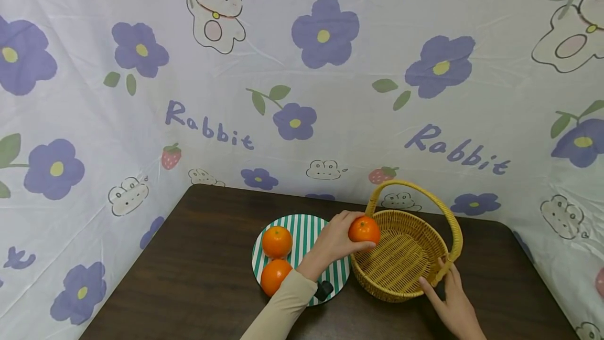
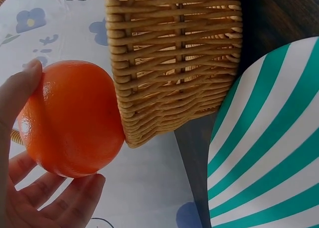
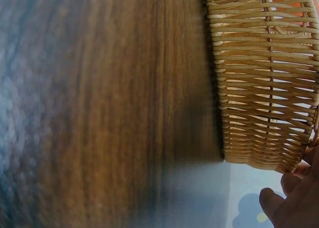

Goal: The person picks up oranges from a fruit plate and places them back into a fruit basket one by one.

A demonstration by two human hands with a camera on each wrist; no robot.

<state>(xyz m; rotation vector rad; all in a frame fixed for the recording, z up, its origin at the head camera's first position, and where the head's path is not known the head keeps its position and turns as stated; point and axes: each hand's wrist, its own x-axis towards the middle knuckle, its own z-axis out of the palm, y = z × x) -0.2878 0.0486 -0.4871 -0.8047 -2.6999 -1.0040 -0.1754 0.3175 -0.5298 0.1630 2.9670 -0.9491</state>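
My left hand (image 1: 337,235) holds an orange (image 1: 364,230) with thumb and fingers spread around it, at the left rim of a wicker basket (image 1: 401,295). In the left wrist view this orange (image 2: 75,118) appears against the edge of the basket's woven wall (image 2: 174,63). My right hand (image 1: 453,298) grips the basket's near right rim by the foot of its arched handle (image 1: 455,224); some of its fingers are hidden. Two more oranges, one farther (image 1: 277,242) and one nearer (image 1: 275,277), sit on a green-and-white striped plate (image 1: 302,224). Inside, the basket shows only its woven bottom.
The plate stands directly left of the basket on a dark wooden table (image 1: 203,266). Behind the table hangs a white cloth (image 1: 358,119) printed with flowers and rabbits. My left forearm crosses above the plate, with a small black device (image 1: 323,290) at the wrist.
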